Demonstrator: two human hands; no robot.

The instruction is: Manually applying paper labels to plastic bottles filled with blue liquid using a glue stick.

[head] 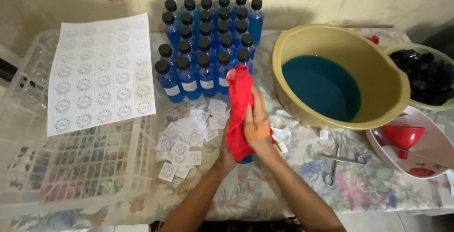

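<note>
Far left of the frame: a clear plastic crate (pixel 71 166) lying on the counter (pixel 283 184) with its floral cloth, and a white sheet of round stickers (pixel 101 73) draped over the crate's upper part. Just right of that, lower centre-left, a loose heap of cut-out square labels (pixel 182 144) scattered on the cloth. Above them, top centre, a tight cluster of blue bottles (pixel 208 47) with black caps, standing upright in rows, front few already wearing white labels. Dead centre: left hand (pixel 226 154) mostly hidden behind a red cloth (pixel 240 109), wrapped around it from behind, so holding it as far as can be seen. Right hand (pixel 257 125) pressed flat against the front of that cloth, fingers closed around it too. Something blue peeking out under the cloth's bottom edge, looks like a bottle bundled inside, can't tell for sure. Right of centre, a big yellow basin (pixel 378 71) holding blue liquid. Below it, small scissors (pixel 338 163) flat on the counter. Far right: a white tray (pixel 437 142) carrying a red funnel (pixel 403 136), and above that, upper right edge, a second bowl (pixel 423 107) full of black caps (pixel 425 73).
</note>
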